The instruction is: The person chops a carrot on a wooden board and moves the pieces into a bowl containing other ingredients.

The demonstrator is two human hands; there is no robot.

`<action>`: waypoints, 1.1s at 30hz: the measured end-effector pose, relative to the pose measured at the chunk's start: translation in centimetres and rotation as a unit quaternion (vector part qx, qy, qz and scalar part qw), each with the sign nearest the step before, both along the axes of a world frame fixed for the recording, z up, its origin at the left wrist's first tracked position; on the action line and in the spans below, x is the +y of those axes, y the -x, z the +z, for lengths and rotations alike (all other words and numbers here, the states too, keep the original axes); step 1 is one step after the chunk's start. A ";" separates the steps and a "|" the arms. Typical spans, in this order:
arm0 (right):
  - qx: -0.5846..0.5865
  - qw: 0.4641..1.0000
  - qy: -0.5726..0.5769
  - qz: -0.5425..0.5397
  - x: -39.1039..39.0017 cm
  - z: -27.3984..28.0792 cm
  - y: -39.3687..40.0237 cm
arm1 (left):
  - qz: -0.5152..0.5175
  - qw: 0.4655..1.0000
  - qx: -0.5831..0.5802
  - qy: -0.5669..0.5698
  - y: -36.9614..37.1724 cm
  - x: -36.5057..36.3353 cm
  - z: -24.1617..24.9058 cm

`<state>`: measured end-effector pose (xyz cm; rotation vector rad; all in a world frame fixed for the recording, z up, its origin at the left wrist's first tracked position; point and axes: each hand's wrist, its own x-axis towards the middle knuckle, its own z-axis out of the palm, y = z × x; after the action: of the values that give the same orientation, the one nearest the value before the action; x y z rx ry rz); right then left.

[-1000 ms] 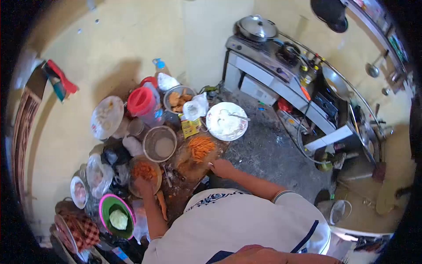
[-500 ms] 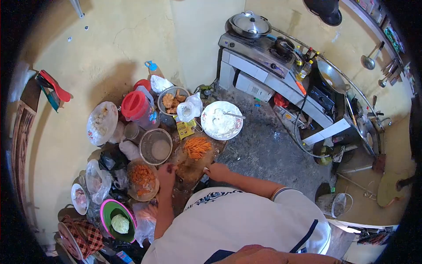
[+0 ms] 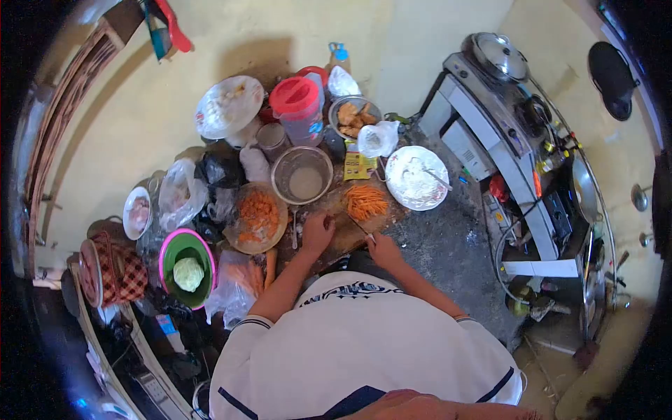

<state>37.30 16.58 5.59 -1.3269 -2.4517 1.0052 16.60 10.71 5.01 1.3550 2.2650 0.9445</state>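
Note:
My right hand (image 3: 381,248) is closed round the handle of a knife (image 3: 359,227), whose thin blade points up and left over the wooden cutting board (image 3: 339,243). My left hand (image 3: 318,232) rests at the board's left side with its fingers curled; whatever they hold, if anything, is hidden. Beyond both hands lies a pile of carrot strips (image 3: 366,201) on the board. A spoon (image 3: 295,227) sits left of my left hand, beside a bowl of diced carrots (image 3: 256,215). Above it stands a metal bowl (image 3: 278,176) with cloudy liquid inside.
A plate of white powder (image 3: 413,168) with a spoon stands right of the board. Behind are fried pieces (image 3: 353,117) in a bowl and a red-lidded pitcher (image 3: 295,98). A cabbage (image 3: 188,274) lies in a green basin at left. The stove (image 3: 483,105) is at right.
My view has turned, so the scene sits further right and lower at the right side. The knife blade and the spoon by my left hand now show. Both hands stay at the board.

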 end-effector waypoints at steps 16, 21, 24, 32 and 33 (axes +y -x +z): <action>-0.034 0.999 0.023 0.021 -1.7 0.2 2.3 | -0.155 0.979 0.109 -0.076 0.4 -0.8 -3.4; -0.076 0.996 0.003 0.037 -2.1 0.6 2.8 | -0.160 0.977 0.119 -0.075 0.5 -0.9 -3.1; -0.092 0.995 0.014 0.027 -2.6 0.7 3.0 | -0.167 0.971 0.138 -0.105 0.5 -0.9 -3.4; -0.137 0.990 0.017 0.020 -2.8 -1.0 4.6 | -0.173 0.972 0.134 -0.090 0.6 -0.9 -3.4; -0.138 0.990 0.017 0.020 -2.9 -0.9 4.5 | -0.174 0.972 0.133 -0.090 0.6 -1.0 -3.5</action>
<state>32.83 13.69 4.70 -1.5253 -2.6794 0.9324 16.02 9.74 1.48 1.9852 2.0543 0.9075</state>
